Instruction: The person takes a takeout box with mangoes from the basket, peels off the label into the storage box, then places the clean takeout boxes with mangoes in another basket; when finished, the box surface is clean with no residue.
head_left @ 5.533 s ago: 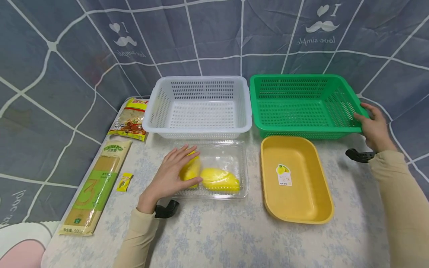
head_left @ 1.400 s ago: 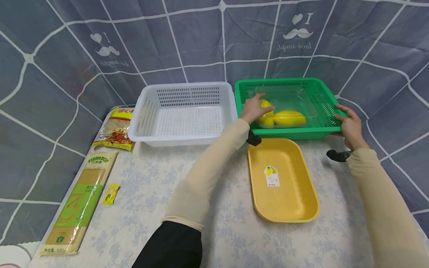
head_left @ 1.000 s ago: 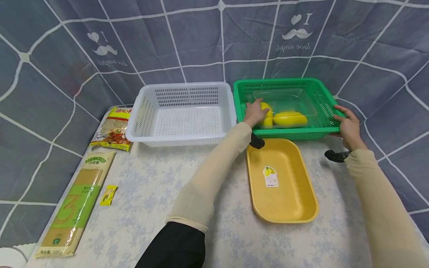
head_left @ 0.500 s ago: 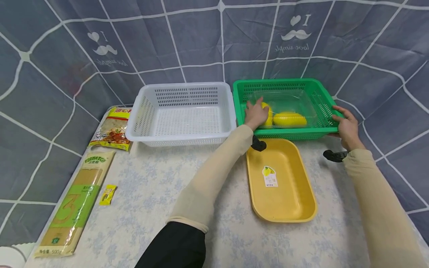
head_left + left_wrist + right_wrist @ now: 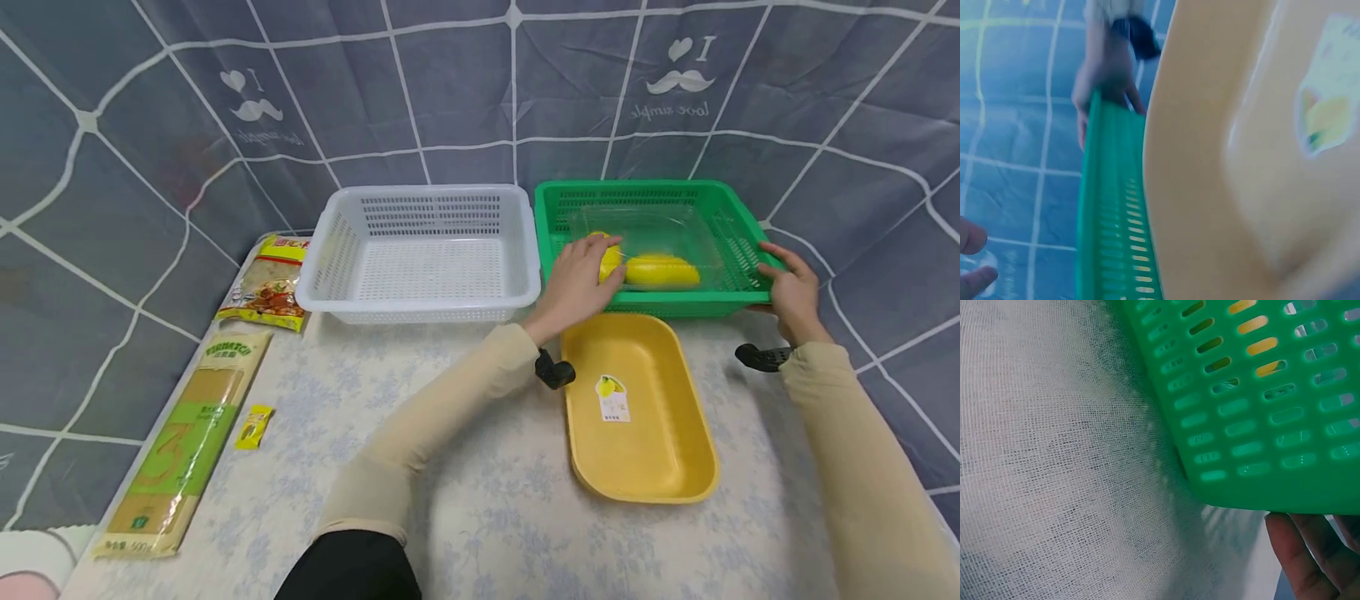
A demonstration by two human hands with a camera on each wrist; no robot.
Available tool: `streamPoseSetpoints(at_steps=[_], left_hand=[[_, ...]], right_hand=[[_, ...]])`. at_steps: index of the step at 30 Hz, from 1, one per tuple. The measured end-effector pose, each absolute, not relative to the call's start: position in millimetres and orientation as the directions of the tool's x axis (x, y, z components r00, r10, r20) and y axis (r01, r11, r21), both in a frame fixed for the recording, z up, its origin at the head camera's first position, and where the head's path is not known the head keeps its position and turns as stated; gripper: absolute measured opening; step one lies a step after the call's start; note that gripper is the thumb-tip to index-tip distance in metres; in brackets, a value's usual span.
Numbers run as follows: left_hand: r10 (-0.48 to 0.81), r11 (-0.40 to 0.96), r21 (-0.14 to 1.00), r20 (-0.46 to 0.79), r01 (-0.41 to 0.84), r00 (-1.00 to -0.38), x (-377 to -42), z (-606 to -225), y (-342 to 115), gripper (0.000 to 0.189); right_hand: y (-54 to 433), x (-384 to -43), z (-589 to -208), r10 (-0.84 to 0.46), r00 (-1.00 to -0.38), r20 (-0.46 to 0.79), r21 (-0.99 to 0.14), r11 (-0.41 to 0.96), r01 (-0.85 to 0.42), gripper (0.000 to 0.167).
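A clear plastic box (image 5: 678,229) with two smooth yellow pieces (image 5: 662,271), shaped like mangoes, lies inside the green basket (image 5: 558,200). My left hand (image 5: 577,279) is over that basket's front-left part, in front of the box, and hides some of the left yellow piece. Its fingers look loose; two fingertips (image 5: 974,281) show at the edge of the left wrist view with nothing between them. At the basket's right end, my right hand (image 5: 797,292) grips the rim. From below, the right wrist view shows its fingers (image 5: 1297,553) against the green plastic.
A white basket (image 5: 420,306) stands left of the green one. The yellow tray (image 5: 652,450) sits just in front of the green basket. Further left lie a noodle pack (image 5: 183,450), a small yellow sachet (image 5: 254,427) and a food bag (image 5: 270,283).
The clear box has gone from the table in front of the white basket into the green basket with my left hand. That hand has since drawn back toward me. My right hand keeps its grip.
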State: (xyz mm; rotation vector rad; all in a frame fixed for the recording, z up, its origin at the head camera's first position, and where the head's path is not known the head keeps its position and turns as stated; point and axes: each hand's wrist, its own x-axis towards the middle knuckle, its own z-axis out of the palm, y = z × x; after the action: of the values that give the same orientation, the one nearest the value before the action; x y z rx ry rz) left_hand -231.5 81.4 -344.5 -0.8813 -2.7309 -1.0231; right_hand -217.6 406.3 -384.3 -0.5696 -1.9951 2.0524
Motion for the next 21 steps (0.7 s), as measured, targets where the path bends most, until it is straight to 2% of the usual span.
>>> streamPoseSetpoints(at_steps=[5,10,12,15,17,21], left_hand=[[0.552,0.472,0.600,0.370,0.646,-0.747,-201,-347,44,0.034],[0.561,0.423,0.617,0.397,0.664,-0.726,-177,-357,3,0.027],[0.548,0.429,0.614,0.406,0.662,-0.731,-168,-361,-14,0.025],[0.517,0.449,0.598,0.432,0.664,-0.739,-156,-368,-39,0.023],[0.499,0.468,0.576,0.453,0.670,-0.739,-149,-373,-56,0.022],[0.459,0.506,0.543,0.488,0.670,-0.743,-140,-379,-88,0.019]], right_hand=[[412,-220,-389,0.469,-0.880,-0.076,-0.992,0.058,0.116,0.039],[430,-226,-398,0.538,-0.842,-0.045,-0.962,0.204,0.181,0.036],[429,-224,-392,0.555,-0.832,-0.025,-0.918,0.316,0.238,0.036],[418,-214,-376,0.540,-0.838,0.076,-0.807,0.527,0.267,0.043],[407,-205,-365,0.497,-0.853,0.160,-0.730,0.641,0.237,0.048],[385,-193,-352,0.376,-0.849,0.372,-0.654,0.755,0.047,0.044]])
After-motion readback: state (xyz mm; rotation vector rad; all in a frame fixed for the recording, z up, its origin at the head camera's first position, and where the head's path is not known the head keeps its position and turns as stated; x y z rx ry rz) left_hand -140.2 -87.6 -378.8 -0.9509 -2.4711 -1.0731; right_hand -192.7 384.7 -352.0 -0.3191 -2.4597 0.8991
